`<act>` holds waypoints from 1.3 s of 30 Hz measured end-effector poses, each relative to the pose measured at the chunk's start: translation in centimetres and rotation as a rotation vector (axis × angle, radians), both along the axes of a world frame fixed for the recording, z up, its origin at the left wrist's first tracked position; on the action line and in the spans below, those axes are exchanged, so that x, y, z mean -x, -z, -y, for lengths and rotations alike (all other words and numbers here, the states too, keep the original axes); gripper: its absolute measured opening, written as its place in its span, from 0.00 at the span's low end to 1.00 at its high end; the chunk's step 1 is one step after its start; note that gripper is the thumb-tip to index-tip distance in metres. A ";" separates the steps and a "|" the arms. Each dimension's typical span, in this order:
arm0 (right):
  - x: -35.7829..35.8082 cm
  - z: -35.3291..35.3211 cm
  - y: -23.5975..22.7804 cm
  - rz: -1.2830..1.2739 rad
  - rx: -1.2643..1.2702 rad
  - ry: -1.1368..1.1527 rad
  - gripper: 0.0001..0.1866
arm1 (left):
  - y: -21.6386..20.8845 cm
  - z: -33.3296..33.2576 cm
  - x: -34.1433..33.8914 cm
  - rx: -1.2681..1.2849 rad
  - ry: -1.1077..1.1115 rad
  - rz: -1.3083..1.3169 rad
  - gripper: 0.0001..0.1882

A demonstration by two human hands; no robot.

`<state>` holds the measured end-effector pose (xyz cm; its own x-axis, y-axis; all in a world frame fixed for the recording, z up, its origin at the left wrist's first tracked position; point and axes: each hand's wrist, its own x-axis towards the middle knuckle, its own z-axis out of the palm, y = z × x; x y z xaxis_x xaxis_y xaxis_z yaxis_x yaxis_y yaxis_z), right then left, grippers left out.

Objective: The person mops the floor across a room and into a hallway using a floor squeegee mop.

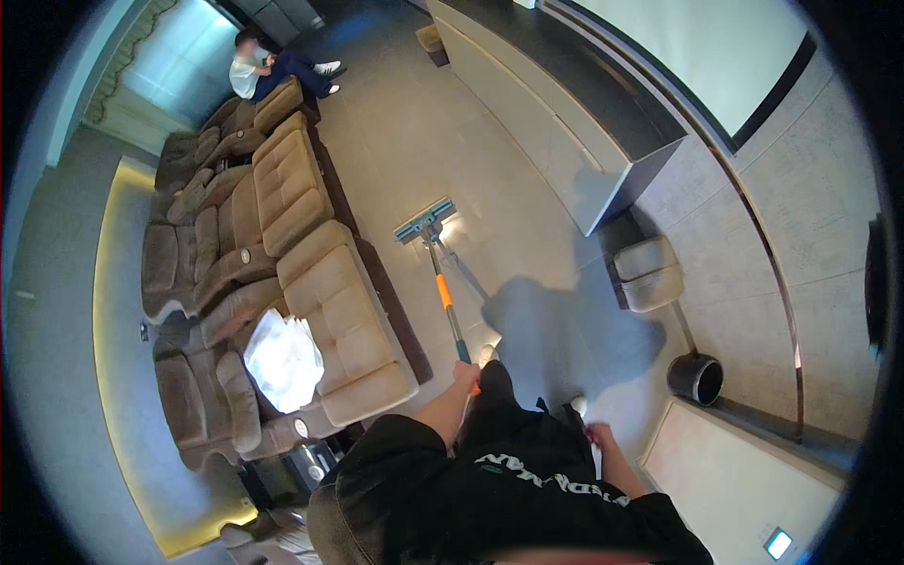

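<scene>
My left hand (464, 374) is wrapped around the handle of a mop (445, 287), near a dark green grip. The mop's pole is silver with an orange section, and it stretches away from me. Its wide blue-grey head (426, 220) rests on the grey tiled floor (476, 160), ahead and a little to the left. At my right side, my right hand (599, 434) hangs low with its fingers curled. A narrow white strip shows beside it, but I cannot make out whether the hand holds anything.
Brown recliner seats (334, 311) line the left, with a white plastic bag (284, 361) on one. A person (256, 71) sits at the far end. To the right stand a long counter (537, 113), a cushioned stool (650, 273) and a dark round bin (695, 379).
</scene>
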<state>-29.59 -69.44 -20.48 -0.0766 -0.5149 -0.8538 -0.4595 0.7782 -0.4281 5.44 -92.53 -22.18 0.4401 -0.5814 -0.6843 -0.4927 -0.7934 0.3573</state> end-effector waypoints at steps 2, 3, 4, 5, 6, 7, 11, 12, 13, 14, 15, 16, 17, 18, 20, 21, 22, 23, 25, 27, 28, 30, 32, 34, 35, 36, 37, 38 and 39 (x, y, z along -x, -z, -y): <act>3.6 -5.8 2.9 0.225 -0.214 0.733 0.09 | -0.7 -0.8 0.1 -0.002 -0.072 -0.040 0.07; 5.0 -7.8 2.4 0.313 -0.152 1.061 0.10 | -1.6 -0.9 1.9 -0.003 -0.076 -0.041 0.07; 8.2 -10.7 2.5 0.224 -0.269 1.002 0.09 | -4.1 -0.3 5.6 -0.037 -0.050 -0.091 0.07; 11.0 -13.0 2.5 0.154 -0.388 0.923 0.09 | -6.1 -0.9 8.1 -0.061 -0.040 -0.126 0.07; 11.9 -11.3 0.6 0.160 -0.363 0.787 0.09 | -4.5 -2.8 7.0 -0.031 -0.105 -0.097 0.07; 13.6 -9.3 -1.9 0.156 -0.334 0.648 0.09 | -2.4 -4.5 5.7 -0.004 -0.175 -0.076 0.07; 21.1 -10.7 -4.7 0.109 -0.158 0.873 0.09 | -8.8 -9.4 13.4 -0.054 -0.198 -0.188 0.08; 22.2 -10.7 -5.1 0.054 -0.087 0.920 0.09 | -8.7 -11.0 14.3 -0.032 -0.181 -0.178 0.08; 22.7 -10.8 -5.5 0.059 -0.082 0.916 0.09 | -8.1 -12.7 14.8 -0.011 -0.166 -0.166 0.08; 23.3 -10.9 -5.7 0.050 -0.062 0.892 0.09 | -8.2 -14.2 15.8 -0.019 -0.228 -0.159 0.07; 23.8 -10.9 -5.8 0.040 -0.044 0.867 0.09 | -8.2 -14.5 16.2 -0.015 -0.232 -0.157 0.07; 24.0 -11.1 -6.2 0.066 -0.036 0.790 0.09 | -8.2 -15.1 16.5 -0.022 -0.251 -0.216 0.07; 23.9 -10.8 -6.3 0.069 -0.040 0.783 0.09 | -8.1 -15.6 16.7 -0.029 -0.270 -0.273 0.07; 23.6 -10.4 -6.4 0.054 -0.085 0.750 0.08 | -7.9 -15.2 17.1 0.080 -0.458 -0.407 0.07; 22.6 -10.4 -5.4 0.030 -0.136 0.727 0.08 | -10.2 -14.0 17.6 0.045 -0.404 -0.385 0.07; 22.0 -10.2 -4.7 0.058 -0.140 0.703 0.08 | -11.4 -13.3 17.9 0.019 -0.353 -0.367 0.07; 21.4 -9.9 -4.4 0.087 -0.146 0.673 0.08 | -11.6 -13.2 17.9 0.014 -0.315 -0.308 0.07; 20.5 -9.3 -4.8 0.085 -0.151 0.670 0.08 | -11.3 -13.0 17.7 0.010 -0.319 -0.308 0.07; 18.0 -7.6 -5.4 0.138 -0.151 0.590 0.07 | -9.6 -12.3 16.9 -0.013 -0.372 -0.236 0.07; 15.1 -5.2 -7.4 0.146 -0.164 0.570 0.08 | -2.8 -12.9 14.2 -0.037 -0.312 -0.159 0.06; 13.8 -3.7 -7.9 0.149 -0.169 0.543 0.08 | -1.0 -13.0 12.4 -0.057 -0.258 -0.090 0.05; 13.1 -3.7 -6.6 0.133 -0.203 0.620 0.09 | -4.7 -10.6 14.7 -0.142 -0.133 -0.106 0.06; 11.8 -2.5 -5.6 0.158 -0.243 0.648 0.10 | -9.3 -8.1 15.2 -0.210 -0.094 -0.073 0.08; 10.1 -0.5 -5.4 0.130 -0.291 0.644 0.10 | -9.5 -5.7 14.1 -0.145 -0.055 -0.022 0.09; 9.4 0.5 -5.2 0.098 -0.332 0.649 0.10 | -9.9 -4.3 13.5 -0.078 -0.007 0.022 0.11; 8.4 1.8 -4.7 0.093 -0.368 0.654 0.10 | -10.2 -2.2 12.4 -0.098 0.010 -0.019 0.13; 7.4 2.9 -4.1 0.087 -0.384 0.660 0.10 | -11.7 0.1 11.6 -0.115 0.014 -0.020 0.13; 6.5 4.2 -3.2 0.139 -0.351 0.684 0.09 | -13.0 2.3 10.6 -0.091 0.008 -0.004 0.13; 5.5 5.6 -2.7 0.191 -0.318 0.706 0.09 | -13.3 3.9 9.4 -0.068 0.000 0.013 0.12</act>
<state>-35.07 -75.07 -17.77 -0.1312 -0.1288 -0.9830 0.2468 0.9561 -0.1582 -4.00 -96.42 -8.88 0.4492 -0.5337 -0.7165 -0.4971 -0.8157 0.2958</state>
